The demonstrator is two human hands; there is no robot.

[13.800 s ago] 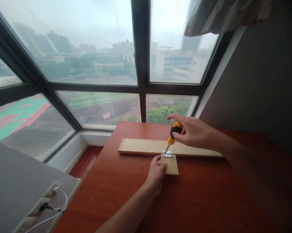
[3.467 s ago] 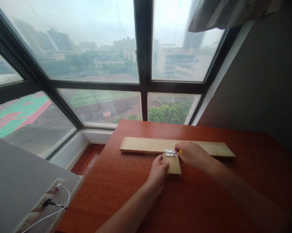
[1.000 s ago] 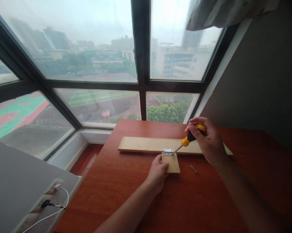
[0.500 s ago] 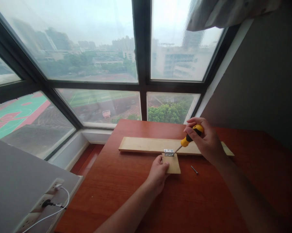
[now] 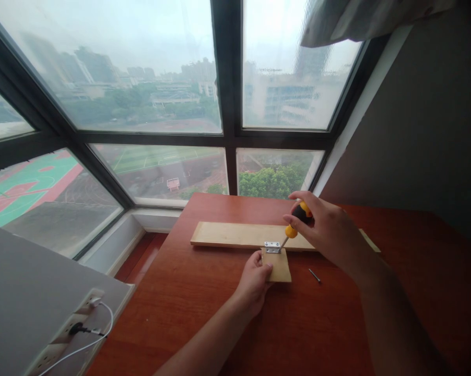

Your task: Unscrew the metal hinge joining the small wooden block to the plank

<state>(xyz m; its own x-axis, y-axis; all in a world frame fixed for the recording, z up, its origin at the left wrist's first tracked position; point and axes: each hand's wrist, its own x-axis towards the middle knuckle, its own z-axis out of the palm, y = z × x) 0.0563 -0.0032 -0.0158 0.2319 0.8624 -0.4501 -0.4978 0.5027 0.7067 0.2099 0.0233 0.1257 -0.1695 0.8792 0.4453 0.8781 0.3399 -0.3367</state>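
A long pale wooden board lies across the red-brown table. A small wooden block sits against its near edge, and a small metal hinge joins the two. My left hand grips the block's left side with curled fingers. My right hand is closed around the orange and black handle of a screwdriver, whose tip rests on the hinge's right side. A loose screw lies on the table just right of the block.
Large windows with dark frames stand just beyond the table's far edge. A grey wall runs along the right. At the lower left, a grey surface carries a power strip with a white cable plugged in.
My right hand has tilted the screwdriver more upright and shifted left toward the hinge. Before that, the hand had been down at the hinge, and a screw appeared on the table.
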